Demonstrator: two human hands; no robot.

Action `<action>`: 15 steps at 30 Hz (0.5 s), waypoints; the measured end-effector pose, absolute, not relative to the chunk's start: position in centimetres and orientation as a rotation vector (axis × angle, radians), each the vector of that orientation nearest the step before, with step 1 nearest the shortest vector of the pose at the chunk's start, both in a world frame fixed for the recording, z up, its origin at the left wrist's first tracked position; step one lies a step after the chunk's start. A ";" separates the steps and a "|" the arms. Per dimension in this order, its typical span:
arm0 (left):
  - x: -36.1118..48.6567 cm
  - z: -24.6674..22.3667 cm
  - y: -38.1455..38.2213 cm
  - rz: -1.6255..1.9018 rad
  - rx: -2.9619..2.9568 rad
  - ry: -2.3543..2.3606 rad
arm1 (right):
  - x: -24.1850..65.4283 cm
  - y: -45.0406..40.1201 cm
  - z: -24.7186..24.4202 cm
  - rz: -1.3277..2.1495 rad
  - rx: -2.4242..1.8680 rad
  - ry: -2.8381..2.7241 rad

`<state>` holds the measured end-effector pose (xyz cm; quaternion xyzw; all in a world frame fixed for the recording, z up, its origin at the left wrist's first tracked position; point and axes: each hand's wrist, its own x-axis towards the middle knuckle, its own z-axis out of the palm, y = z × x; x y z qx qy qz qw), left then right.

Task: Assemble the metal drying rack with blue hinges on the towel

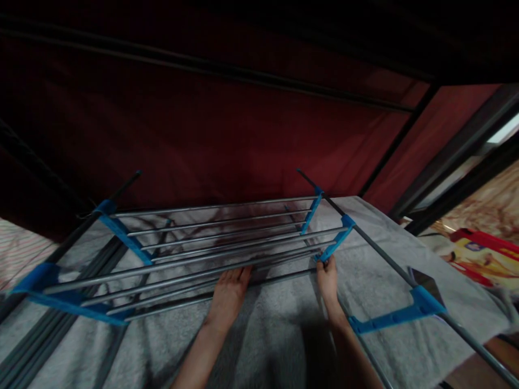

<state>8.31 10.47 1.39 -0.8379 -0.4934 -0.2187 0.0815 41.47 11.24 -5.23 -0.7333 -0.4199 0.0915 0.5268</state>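
A rack of grey metal rods [194, 265] with blue plastic brackets lies on a grey cloth. My left hand [230, 294] is at the lower rods near the middle, its fingers curled over one of them. At the lower end of a blue bracket [334, 246], my right hand [327, 281] pinches the corner where a rod meets it. That hand's fingertips partly cover the joint. Another blue bracket [389, 319] sits on the right side pole [381, 251], with no rods in it. On the left, a blue bracket [77, 310] carries the rods' other ends.
Several loose dark rods [44, 340] lie at the left on the grey cloth [275, 329]. Dark red fabric [227, 135] hangs behind the rack, crossed by dark bars. A red and yellow package [486, 256] is at the far right, past a dark frame post.
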 end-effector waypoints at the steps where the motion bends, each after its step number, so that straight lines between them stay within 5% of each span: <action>1: 8.4 1.5 10.5 -0.637 -2.504 -1.477 | 41.5 11.4 -5.2 0.238 -1.727 -0.986; 15: 8.2 3.0 9.8 -0.641 -2.501 -1.435 | 41.5 11.7 -3.3 0.288 -1.543 -0.935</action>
